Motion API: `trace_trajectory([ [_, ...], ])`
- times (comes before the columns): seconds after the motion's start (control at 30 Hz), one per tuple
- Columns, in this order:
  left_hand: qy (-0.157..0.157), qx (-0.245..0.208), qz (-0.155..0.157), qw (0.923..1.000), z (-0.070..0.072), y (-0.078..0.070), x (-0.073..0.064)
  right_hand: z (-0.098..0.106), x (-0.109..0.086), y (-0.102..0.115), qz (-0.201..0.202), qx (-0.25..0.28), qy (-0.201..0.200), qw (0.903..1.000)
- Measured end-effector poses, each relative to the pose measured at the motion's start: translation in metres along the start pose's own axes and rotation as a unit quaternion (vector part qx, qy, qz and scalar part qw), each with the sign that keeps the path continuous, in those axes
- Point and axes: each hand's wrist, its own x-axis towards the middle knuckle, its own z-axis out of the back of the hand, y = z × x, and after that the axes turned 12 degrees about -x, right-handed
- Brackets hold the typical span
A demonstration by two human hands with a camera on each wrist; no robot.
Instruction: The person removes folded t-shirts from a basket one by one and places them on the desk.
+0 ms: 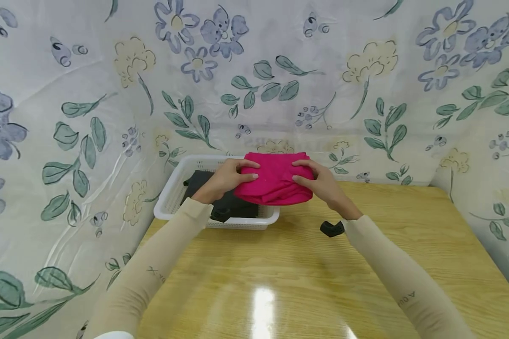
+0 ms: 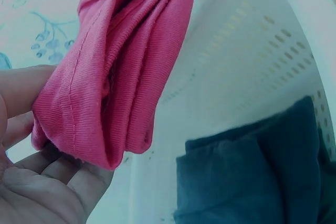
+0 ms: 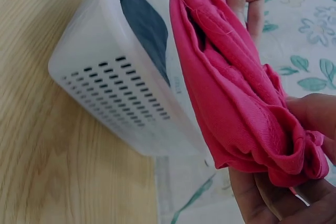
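Observation:
A folded bright pink cloth garment (image 1: 275, 176) is held up between both hands, over the right end of a white plastic basket (image 1: 165, 197). My left hand (image 1: 226, 179) grips its left end, thumb on the near face and fingers curled round it. The right hand (image 1: 324, 183) pinches the opposite end the same way. In the left wrist view, stacked folds show along the edge of the pink garment (image 2: 115, 77). Inside the basket lies folded dark cloth (image 1: 242, 207), partly hidden behind my left hand and wrist.
The basket stands at the back left of a wooden table (image 1: 322, 278). Behind and to the left hangs a floral-printed sheet (image 1: 263, 113). Black wrist-worn devices (image 1: 332, 229) sit beneath the cream sleeves (image 1: 403, 273).

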Motion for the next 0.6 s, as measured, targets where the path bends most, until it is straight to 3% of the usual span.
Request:
trace_trajectory([
  [0.33,0.007,-0.014,-0.011,0.9998,-0.021,-0.007,0.012,0.022,-0.005,-0.010,-0.016,-0.015,-0.007,0.9997],
  [0.6,0.036,-0.026,-0.016,0.9989,-0.046,-0.011,0.030,0.041,-0.015,-0.029,-0.024,-0.023,-0.026,0.9991],
])
